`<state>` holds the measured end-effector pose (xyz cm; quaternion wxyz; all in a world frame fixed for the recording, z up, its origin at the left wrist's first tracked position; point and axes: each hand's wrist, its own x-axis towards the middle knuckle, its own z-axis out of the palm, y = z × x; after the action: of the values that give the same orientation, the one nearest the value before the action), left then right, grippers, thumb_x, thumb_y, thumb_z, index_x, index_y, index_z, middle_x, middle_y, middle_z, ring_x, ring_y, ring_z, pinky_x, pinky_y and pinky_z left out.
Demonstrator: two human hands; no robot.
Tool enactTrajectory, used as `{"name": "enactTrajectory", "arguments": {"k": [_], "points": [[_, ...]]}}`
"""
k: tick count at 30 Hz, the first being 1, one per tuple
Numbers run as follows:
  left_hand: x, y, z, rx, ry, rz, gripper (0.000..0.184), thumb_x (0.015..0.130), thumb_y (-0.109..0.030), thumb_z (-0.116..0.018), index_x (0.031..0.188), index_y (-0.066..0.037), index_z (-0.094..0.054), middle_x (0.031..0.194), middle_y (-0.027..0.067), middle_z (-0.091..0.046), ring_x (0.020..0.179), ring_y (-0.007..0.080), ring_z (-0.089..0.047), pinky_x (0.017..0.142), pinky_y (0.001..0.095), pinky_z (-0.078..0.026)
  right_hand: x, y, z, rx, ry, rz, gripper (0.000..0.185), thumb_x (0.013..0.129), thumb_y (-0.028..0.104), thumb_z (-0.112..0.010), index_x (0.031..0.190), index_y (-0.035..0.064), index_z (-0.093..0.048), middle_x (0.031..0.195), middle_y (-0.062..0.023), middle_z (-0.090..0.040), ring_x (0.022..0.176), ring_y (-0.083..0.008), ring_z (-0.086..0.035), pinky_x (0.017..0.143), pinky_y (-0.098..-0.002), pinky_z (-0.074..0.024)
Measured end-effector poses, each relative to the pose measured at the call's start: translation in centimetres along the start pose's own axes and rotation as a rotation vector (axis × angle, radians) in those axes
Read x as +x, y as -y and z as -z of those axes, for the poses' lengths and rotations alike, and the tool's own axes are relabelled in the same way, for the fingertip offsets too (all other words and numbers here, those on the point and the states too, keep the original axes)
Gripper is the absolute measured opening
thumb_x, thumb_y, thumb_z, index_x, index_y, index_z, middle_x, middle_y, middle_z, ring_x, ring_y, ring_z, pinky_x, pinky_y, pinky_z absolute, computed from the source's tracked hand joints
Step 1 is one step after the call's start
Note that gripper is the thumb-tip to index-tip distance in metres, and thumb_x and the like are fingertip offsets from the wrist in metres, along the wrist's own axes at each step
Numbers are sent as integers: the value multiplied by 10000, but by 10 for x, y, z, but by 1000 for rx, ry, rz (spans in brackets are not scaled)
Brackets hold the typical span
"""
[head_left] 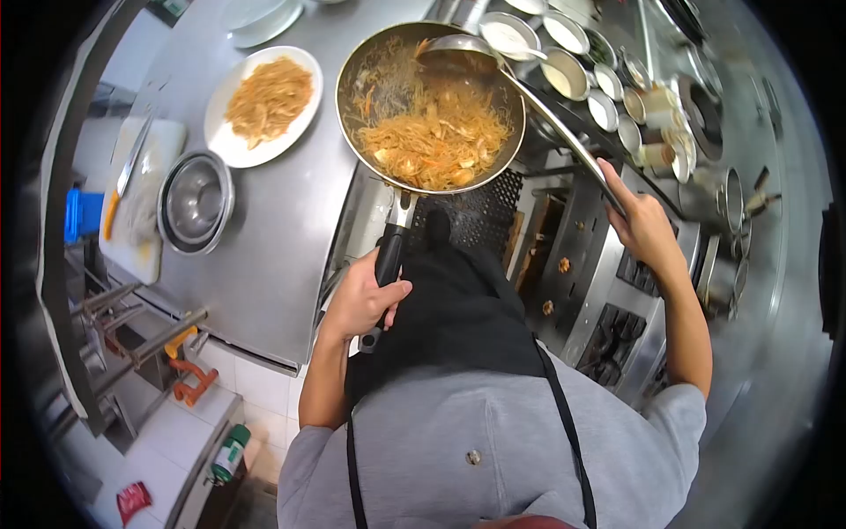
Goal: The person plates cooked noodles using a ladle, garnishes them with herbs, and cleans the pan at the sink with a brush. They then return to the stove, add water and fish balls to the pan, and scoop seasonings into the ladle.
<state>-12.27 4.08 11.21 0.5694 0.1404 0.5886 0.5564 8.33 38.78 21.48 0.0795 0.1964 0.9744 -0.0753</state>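
Note:
My left hand (pixel 363 295) is wrapped round the black handle of a frying pan (pixel 352 132), which is held up between the steel counter and the stove. Noodles (pixel 441 137) with small pale pieces lie in the pan's lower part, and some steam or haze hangs over them. My right hand (pixel 641 216) grips the long metal handle of a ladle (pixel 564 128). The ladle's bowl is over the far right side of the pan; whether it touches the noodles I cannot tell. Left of the pan, a white oval plate (pixel 216 119) holds more noodles.
On the steel counter (pixel 273 264) stand nested metal bowls (pixel 196 201) and a cutting board (pixel 141 234) with a knife (pixel 132 163). Stacked plates (pixel 264 22) are at the far edge. Several containers (pixel 564 72) stand at the far right, beyond the stove burners (pixel 608 339).

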Motion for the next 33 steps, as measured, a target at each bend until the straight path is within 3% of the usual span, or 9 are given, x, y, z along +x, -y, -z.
{"name": "enactTrajectory", "arguments": {"k": [3,4,6,7,11,15,20,25,33], "points": [[18,19,-10,-12,28,75,163,871,-36,-636,949,-27,-494,598,17,-505,426,103,-501,385,272,-412,-46,-8,-36,275,199,-225,782,807,43,-614,1516,148,-302,775,-316,-602,717,-480,-609,678,-512,-477],[27,21,-19,-12,48,77,160,869,-33,-629,952,-23,-493,598,20,-508,425,105,-502,386,272,-415,-66,-1,-44,330,257,-276,798,798,34,-586,1527,111,-271,745,-291,-595,701,-432,-648,706,-488,-493],[47,38,-35,8,71,58,164,867,-40,-624,964,-16,-495,616,19,-510,429,111,-511,383,268,-428,-83,40,-35,862,488,-685,790,829,23,-532,1554,84,-222,626,-69,-536,448,-143,-528,438,-332,-488],[53,48,-44,15,80,64,164,867,-40,-624,964,-16,-495,616,19,-510,429,111,-511,383,268,-428,-95,44,-47,1114,508,-740,778,850,24,-535,1558,109,-223,592,0,-484,379,-92,-454,347,-250,-419],[60,68,-72,65,20,111,217,863,-36,-628,1018,-10,-480,619,17,-517,429,103,-511,385,269,-429,-107,60,-66,1821,610,-812,728,885,-24,-487,1549,145,-240,547,17,-418,358,-88,-422,319,-246,-387],[49,79,-78,181,-72,145,213,860,-43,-629,1018,4,-494,607,32,-530,431,122,-529,407,279,-442,-106,37,-77,2134,759,-820,669,884,-7,-492,1511,150,-319,547,17,-391,347,-75,-400,296,-234,-362],[36,91,-85,131,-148,131,229,849,-55,-639,1020,24,-508,596,45,-547,439,135,-548,422,287,-449,-92,41,-67,2008,813,-744,628,895,-7,-481,1491,137,-344,542,10,-380,332,-81,-400,273,-246,-356],[12,82,-78,11,-187,96,205,848,-46,-666,916,-45,-472,621,30,-518,443,124,-517,405,282,-442,-72,27,-66,2348,920,-662,648,894,-40,-436,1508,125,-308,558,-6,-399,334,-97,-417,263,-264,-360],[-33,45,-60,-154,-181,-14,224,857,-77,-683,916,-40,-470,646,23,-504,467,111,-523,399,274,-440,-41,54,9,2073,740,-596,684,842,-43,-456,1498,80,-306,524,1,-385,306,-97,-389,250,-254,-316]]}}
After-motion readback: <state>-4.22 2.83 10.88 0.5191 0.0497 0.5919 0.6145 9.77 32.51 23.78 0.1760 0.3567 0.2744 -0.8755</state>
